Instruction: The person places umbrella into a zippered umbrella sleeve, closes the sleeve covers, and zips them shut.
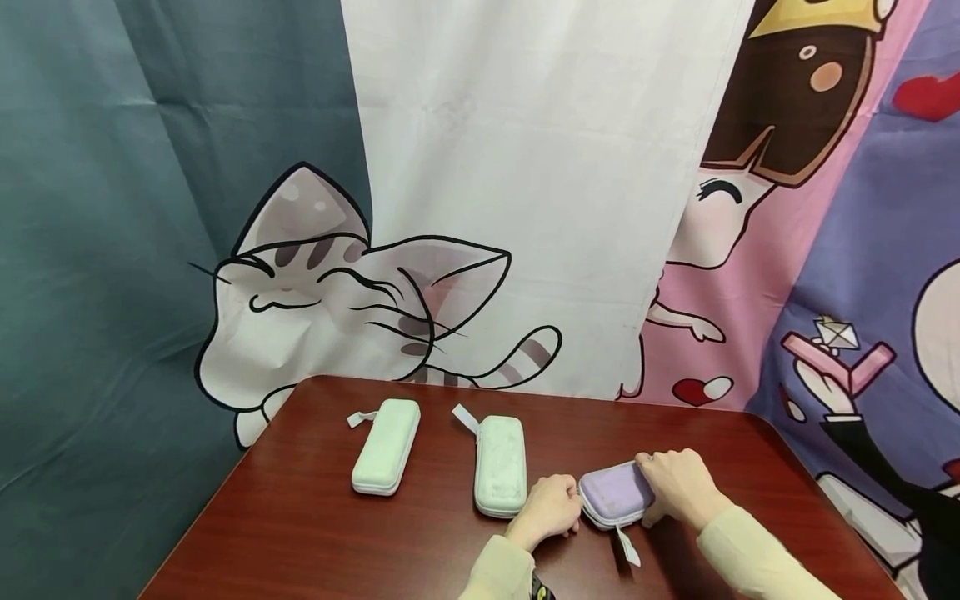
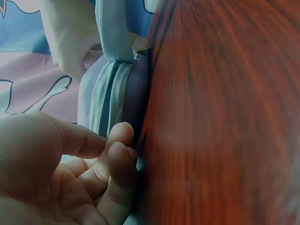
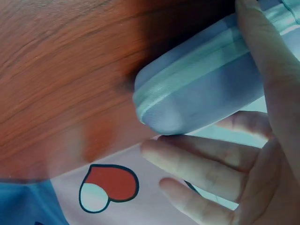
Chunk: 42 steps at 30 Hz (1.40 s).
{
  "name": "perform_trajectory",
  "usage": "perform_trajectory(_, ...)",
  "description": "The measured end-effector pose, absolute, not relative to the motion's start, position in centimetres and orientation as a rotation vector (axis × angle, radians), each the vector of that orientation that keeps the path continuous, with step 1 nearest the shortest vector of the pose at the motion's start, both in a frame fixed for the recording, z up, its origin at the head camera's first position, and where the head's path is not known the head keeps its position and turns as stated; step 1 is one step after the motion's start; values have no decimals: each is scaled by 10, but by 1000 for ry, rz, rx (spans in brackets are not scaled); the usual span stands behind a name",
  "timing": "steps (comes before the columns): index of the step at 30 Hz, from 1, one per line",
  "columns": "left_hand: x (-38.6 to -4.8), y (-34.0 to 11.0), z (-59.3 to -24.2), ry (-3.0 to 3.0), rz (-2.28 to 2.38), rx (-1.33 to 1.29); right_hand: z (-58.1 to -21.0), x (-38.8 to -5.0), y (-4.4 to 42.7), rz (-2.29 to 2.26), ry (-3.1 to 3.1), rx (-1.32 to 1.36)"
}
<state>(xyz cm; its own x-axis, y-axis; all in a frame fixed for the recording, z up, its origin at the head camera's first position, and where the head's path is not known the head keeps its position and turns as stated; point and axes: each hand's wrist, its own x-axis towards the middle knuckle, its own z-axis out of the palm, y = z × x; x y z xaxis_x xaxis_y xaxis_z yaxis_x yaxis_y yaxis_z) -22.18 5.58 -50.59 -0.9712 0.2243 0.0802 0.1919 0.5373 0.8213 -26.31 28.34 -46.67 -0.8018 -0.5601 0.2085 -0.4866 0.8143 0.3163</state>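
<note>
A purple zippered case [image 1: 617,493] with pale zipper tape and a white strap [image 1: 628,547] lies near the right side of the table. My right hand [image 1: 678,483] grips its right end; in the right wrist view the thumb [image 3: 267,42] lies across one face and the fingers are on the other side. At the left end, my left hand [image 1: 551,507] pinches at the zipper [image 2: 110,98] with thumb and fingertips. A dark gap shows between the zipper tapes, running from the strap down to those fingertips. The zipper pull itself is hidden by the fingers.
Two pale green zippered cases, one farther left [image 1: 387,447] and one beside my left hand [image 1: 500,467], lie on the dark red wooden table [image 1: 300,533], each with a white strap. A printed cloth [image 1: 540,167] hangs behind the table.
</note>
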Motion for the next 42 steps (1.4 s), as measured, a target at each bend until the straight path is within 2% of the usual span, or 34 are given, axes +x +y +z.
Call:
perform_trajectory(11,-222,62,-510,2749,1424,350,-471,-267,312,136,-2800,1087)
perform_trajectory(24,-225,61,-504,2754,1445,343,-461,-266,297,-45,-2833,904)
perform_trajectory(42,-235,66,-506,2779,1388,279,-467,-259,286,-72,-2895,735)
